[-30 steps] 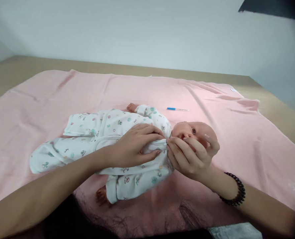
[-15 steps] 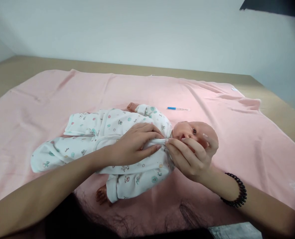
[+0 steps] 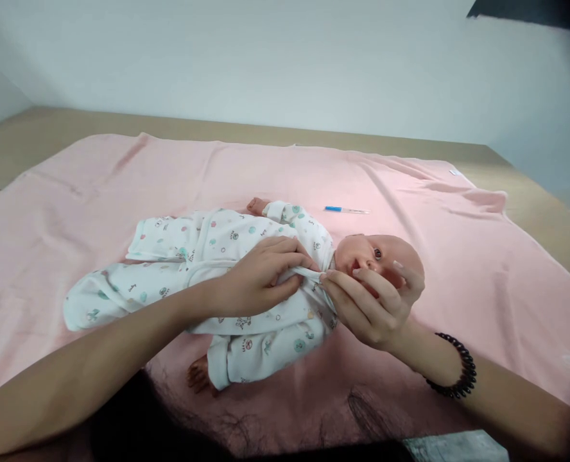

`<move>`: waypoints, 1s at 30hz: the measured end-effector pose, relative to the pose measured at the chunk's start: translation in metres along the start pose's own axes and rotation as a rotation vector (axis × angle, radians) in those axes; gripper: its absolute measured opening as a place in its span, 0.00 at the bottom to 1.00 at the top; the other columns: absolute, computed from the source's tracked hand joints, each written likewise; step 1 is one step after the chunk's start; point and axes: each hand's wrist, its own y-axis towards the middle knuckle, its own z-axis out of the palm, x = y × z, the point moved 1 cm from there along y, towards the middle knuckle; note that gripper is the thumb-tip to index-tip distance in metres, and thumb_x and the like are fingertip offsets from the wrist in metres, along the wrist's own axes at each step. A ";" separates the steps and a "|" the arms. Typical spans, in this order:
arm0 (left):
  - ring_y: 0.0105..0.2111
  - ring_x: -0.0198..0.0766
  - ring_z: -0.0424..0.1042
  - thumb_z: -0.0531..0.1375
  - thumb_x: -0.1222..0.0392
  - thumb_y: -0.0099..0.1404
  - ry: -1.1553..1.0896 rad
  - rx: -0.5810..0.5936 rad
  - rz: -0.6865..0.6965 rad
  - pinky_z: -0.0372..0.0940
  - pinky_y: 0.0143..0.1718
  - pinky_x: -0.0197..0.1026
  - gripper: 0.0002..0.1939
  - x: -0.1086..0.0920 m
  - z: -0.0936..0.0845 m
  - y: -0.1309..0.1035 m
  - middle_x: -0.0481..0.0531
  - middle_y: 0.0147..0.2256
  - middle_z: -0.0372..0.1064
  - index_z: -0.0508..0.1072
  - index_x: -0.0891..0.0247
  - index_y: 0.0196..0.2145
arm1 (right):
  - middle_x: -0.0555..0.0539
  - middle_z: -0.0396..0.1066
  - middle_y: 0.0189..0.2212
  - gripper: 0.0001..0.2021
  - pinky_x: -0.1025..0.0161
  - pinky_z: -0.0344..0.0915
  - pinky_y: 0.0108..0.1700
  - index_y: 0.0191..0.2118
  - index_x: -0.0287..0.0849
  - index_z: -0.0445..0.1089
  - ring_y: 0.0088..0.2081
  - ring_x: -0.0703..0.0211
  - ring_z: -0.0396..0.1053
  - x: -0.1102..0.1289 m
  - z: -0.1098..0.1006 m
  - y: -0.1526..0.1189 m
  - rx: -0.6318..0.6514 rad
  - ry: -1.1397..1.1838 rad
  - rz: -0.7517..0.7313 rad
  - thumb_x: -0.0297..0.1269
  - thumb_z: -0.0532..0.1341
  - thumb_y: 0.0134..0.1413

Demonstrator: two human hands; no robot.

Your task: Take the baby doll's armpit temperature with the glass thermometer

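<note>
A baby doll [image 3: 400, 250] lies on its back, head to the right, dressed in a white printed jacket [image 3: 266, 350] and matching trousers [image 3: 116, 292]. My left hand [image 3: 266, 276] rests over the chest, its thumb and fingers closed on the jacket's front edge. Close beside it, my right hand [image 3: 371, 305] pinches the same edge near the neck, with the fingertips together and the little finger raised. Part of the doll's face is hidden behind my right hand. Whatever fastening sits between the fingertips is too small to make out.
Under the doll spreads a pink blanket [image 3: 169, 173] with creases, on a wooden table [image 3: 246, 128]. A thermometer [image 3: 347, 210] with a blue end lies beyond the doll's shoulder. Behind stands a pale wall [image 3: 266, 64]. Dark hair hangs into the bottom of the view.
My left thumb has drawn in slightly toward the fingers, and the jacket edge now slants down toward my right fingertips. Both hands keep their hold; the whole view has shifted a little.
</note>
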 end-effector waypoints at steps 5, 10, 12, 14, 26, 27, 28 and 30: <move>0.45 0.41 0.69 0.55 0.69 0.72 0.012 -0.009 0.002 0.62 0.50 0.47 0.14 0.001 0.001 0.001 0.52 0.42 0.73 0.79 0.62 0.48 | 0.57 0.81 0.43 0.07 0.46 0.57 0.69 0.40 0.47 0.81 0.45 0.61 0.71 0.000 0.001 -0.001 -0.013 0.013 0.001 0.29 0.66 0.67; 0.45 0.40 0.69 0.53 0.69 0.72 0.011 -0.018 0.023 0.62 0.50 0.46 0.15 0.000 0.000 0.001 0.52 0.42 0.72 0.78 0.63 0.47 | 0.58 0.81 0.44 0.08 0.47 0.54 0.71 0.41 0.47 0.81 0.47 0.63 0.70 0.002 0.001 0.000 0.006 0.004 0.007 0.30 0.63 0.70; 0.45 0.40 0.70 0.53 0.70 0.72 0.009 -0.017 0.028 0.62 0.50 0.46 0.15 -0.001 -0.001 0.001 0.52 0.42 0.72 0.77 0.63 0.47 | 0.58 0.81 0.44 0.09 0.47 0.53 0.72 0.40 0.47 0.81 0.47 0.63 0.70 0.002 0.001 0.000 0.007 0.002 0.002 0.30 0.63 0.70; 0.46 0.40 0.70 0.52 0.70 0.72 0.013 -0.018 0.028 0.63 0.51 0.46 0.15 -0.002 -0.001 0.001 0.51 0.43 0.73 0.77 0.62 0.47 | 0.58 0.81 0.44 0.10 0.46 0.53 0.72 0.39 0.48 0.80 0.47 0.63 0.70 0.001 0.001 0.000 -0.001 -0.001 -0.005 0.29 0.62 0.70; 0.49 0.40 0.72 0.54 0.69 0.72 -0.008 -0.043 0.094 0.63 0.55 0.47 0.12 -0.002 0.000 -0.002 0.50 0.48 0.75 0.72 0.57 0.48 | 0.59 0.79 0.43 0.08 0.48 0.58 0.69 0.36 0.50 0.78 0.46 0.61 0.70 -0.004 0.004 -0.001 -0.036 -0.022 -0.018 0.27 0.70 0.60; 0.51 0.41 0.72 0.53 0.70 0.72 0.000 -0.023 0.091 0.63 0.56 0.48 0.14 -0.002 0.000 -0.002 0.50 0.49 0.75 0.73 0.56 0.49 | 0.59 0.79 0.43 0.08 0.48 0.58 0.69 0.35 0.50 0.78 0.46 0.61 0.70 -0.004 0.004 0.000 -0.039 -0.022 -0.019 0.27 0.70 0.59; 0.52 0.41 0.72 0.53 0.70 0.72 -0.002 -0.010 0.079 0.62 0.57 0.48 0.15 -0.002 0.000 -0.002 0.50 0.50 0.76 0.73 0.56 0.49 | 0.59 0.79 0.42 0.08 0.48 0.58 0.69 0.35 0.51 0.78 0.46 0.61 0.70 -0.004 0.004 0.000 -0.040 -0.022 -0.021 0.27 0.71 0.59; 0.54 0.41 0.72 0.53 0.71 0.71 -0.006 -0.002 0.052 0.62 0.59 0.48 0.17 -0.003 0.000 -0.002 0.49 0.51 0.76 0.74 0.56 0.51 | 0.59 0.79 0.41 0.08 0.48 0.58 0.69 0.35 0.51 0.78 0.45 0.61 0.70 -0.004 0.004 0.000 -0.044 -0.020 -0.025 0.27 0.71 0.58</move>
